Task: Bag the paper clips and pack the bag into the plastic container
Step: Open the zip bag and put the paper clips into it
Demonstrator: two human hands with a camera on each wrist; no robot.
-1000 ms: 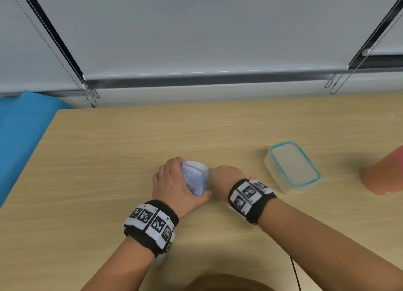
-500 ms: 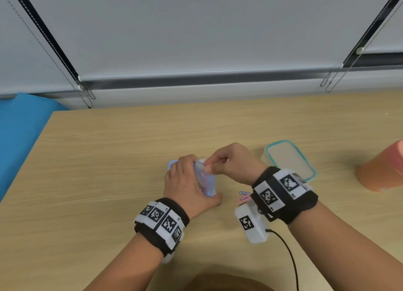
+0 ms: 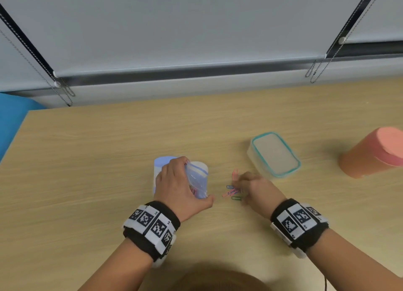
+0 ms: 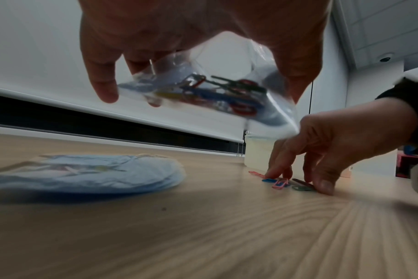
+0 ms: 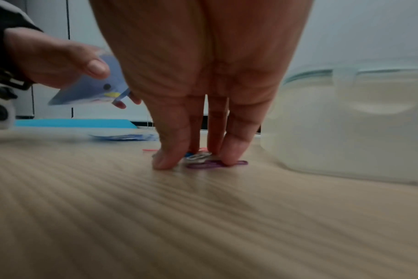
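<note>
My left hand (image 3: 176, 186) grips a clear zip bag (image 3: 197, 181) and holds it tilted just above the table. Several coloured paper clips lie inside the bag (image 4: 203, 94). To its right, several loose paper clips (image 3: 232, 191) lie on the wood. My right hand (image 3: 250, 186) reaches down onto them, its fingertips (image 5: 165, 160) touching the table around the clips (image 5: 203, 160), none lifted. The plastic container (image 3: 274, 154), milky with a teal-rimmed lid on it, stands just right of that hand.
A flat stack of pale blue bags (image 3: 161, 162) lies under and behind my left hand. An orange cup (image 3: 373, 153) stands upside down at the far right. A blue surface (image 3: 11, 120) borders the table's left edge, with a wall and blind cords behind.
My right hand left the bag's mouth and dropped to the loose clips on the table. My left hand kept hold of the bag.
</note>
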